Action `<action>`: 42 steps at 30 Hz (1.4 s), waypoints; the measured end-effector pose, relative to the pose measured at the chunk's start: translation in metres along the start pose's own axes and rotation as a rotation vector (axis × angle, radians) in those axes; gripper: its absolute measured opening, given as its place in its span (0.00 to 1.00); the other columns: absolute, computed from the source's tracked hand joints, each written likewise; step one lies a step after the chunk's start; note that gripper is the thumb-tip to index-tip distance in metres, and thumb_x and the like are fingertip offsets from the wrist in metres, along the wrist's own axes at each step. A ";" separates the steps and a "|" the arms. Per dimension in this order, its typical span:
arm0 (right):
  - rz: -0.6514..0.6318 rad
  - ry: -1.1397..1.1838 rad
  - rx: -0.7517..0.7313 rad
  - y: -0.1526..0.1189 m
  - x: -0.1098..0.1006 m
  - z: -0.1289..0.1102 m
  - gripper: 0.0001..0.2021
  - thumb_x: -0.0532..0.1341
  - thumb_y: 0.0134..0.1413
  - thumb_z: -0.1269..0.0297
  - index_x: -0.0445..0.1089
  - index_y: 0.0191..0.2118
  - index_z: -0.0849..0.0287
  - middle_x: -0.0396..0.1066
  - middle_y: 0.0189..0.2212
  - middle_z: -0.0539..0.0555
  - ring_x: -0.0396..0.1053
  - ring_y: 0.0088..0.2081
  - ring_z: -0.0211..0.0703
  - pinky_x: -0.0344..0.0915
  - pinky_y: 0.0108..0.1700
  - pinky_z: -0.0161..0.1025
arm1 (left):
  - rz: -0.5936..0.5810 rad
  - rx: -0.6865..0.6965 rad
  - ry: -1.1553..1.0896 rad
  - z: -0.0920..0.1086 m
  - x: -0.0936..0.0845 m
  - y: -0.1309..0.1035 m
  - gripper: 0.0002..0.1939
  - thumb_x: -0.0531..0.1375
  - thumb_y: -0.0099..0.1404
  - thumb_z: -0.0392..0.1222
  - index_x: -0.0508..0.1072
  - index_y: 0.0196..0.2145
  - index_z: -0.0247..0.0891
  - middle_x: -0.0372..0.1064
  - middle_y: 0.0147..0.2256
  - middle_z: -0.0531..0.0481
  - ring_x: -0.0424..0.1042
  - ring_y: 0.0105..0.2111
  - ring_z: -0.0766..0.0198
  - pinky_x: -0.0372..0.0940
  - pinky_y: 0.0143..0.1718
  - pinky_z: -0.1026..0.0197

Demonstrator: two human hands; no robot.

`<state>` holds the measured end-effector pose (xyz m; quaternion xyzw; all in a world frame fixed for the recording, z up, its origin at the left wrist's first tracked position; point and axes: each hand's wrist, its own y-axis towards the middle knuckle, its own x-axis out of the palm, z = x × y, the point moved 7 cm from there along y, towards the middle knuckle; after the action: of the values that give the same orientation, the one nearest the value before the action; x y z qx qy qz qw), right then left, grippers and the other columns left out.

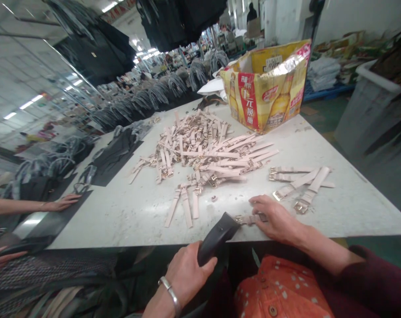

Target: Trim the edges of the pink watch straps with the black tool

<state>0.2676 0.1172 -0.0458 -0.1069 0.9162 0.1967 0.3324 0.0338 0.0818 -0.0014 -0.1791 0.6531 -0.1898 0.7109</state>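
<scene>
My left hand (187, 270), with a silver bangle at the wrist, is wrapped round a black hand-held tool (219, 234) that widens towards its blunt head. That head meets or nearly meets the buckle end of a pale pink buckle strap (248, 219) lying near the table's front edge. The strap's other end is under the fingers of my right hand (275, 219), which grip it against the tabletop. Right of that hand lie several loose buckle straps (306, 183) with gold buckles. A large heap of similar straps (200, 141) covers the middle of the table.
A yellow beer carton (270, 88) stands open at the back of the white table (346, 194). Another person's hand (64, 202) rests on dark fabric pieces (68, 212) at left. A grey bin (362, 115) stands beyond the right edge. Dark bags (94, 53) hang overhead.
</scene>
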 end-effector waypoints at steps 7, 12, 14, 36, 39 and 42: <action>0.018 -0.217 -0.044 -0.010 0.000 -0.003 0.06 0.54 0.55 0.73 0.67 0.32 0.59 0.68 0.30 0.56 0.64 0.36 0.45 0.61 0.40 0.41 | -0.005 -0.017 -0.022 -0.002 -0.006 -0.010 0.17 0.54 0.60 0.50 0.72 0.42 0.40 0.75 0.34 0.49 0.74 0.37 0.62 0.63 0.38 0.66; -0.074 -0.041 -0.136 -0.019 0.003 -0.011 0.08 0.53 0.59 0.68 0.70 0.37 0.58 0.68 0.38 0.58 0.65 0.40 0.45 0.63 0.42 0.41 | 0.013 0.022 -0.042 0.001 -0.013 -0.012 0.16 0.53 0.60 0.50 0.72 0.40 0.39 0.75 0.34 0.49 0.74 0.35 0.62 0.63 0.36 0.65; -0.079 0.010 -0.111 -0.020 0.001 -0.011 0.09 0.52 0.60 0.69 0.70 0.38 0.58 0.68 0.39 0.58 0.65 0.41 0.44 0.64 0.42 0.41 | 0.001 0.039 -0.008 0.004 -0.012 -0.012 0.16 0.53 0.60 0.51 0.71 0.39 0.40 0.74 0.33 0.49 0.74 0.34 0.61 0.63 0.35 0.64; -0.124 0.218 0.103 -0.017 -0.001 0.010 0.10 0.55 0.55 0.72 0.63 0.44 0.57 0.69 0.39 0.54 0.66 0.39 0.41 0.63 0.43 0.38 | 0.026 0.188 0.329 0.066 -0.016 0.005 0.12 0.50 0.59 0.50 0.68 0.34 0.43 0.74 0.29 0.47 0.75 0.33 0.51 0.65 0.33 0.55; -0.109 0.214 0.085 -0.017 -0.003 0.011 0.12 0.56 0.55 0.72 0.63 0.46 0.57 0.69 0.39 0.54 0.66 0.40 0.41 0.63 0.43 0.38 | 0.019 0.150 0.318 0.055 -0.019 0.005 0.13 0.50 0.60 0.51 0.69 0.35 0.43 0.74 0.30 0.47 0.75 0.34 0.51 0.65 0.33 0.56; -0.094 0.222 0.075 -0.017 -0.004 0.010 0.16 0.56 0.54 0.72 0.61 0.50 0.58 0.69 0.40 0.55 0.66 0.41 0.41 0.63 0.45 0.38 | -0.027 0.104 0.331 0.045 -0.019 -0.001 0.14 0.50 0.60 0.50 0.69 0.36 0.42 0.74 0.31 0.46 0.74 0.35 0.53 0.64 0.34 0.57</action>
<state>0.2814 0.1063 -0.0552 -0.1584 0.9480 0.1336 0.2416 0.0769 0.0909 0.0194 -0.1172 0.7480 -0.2597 0.5995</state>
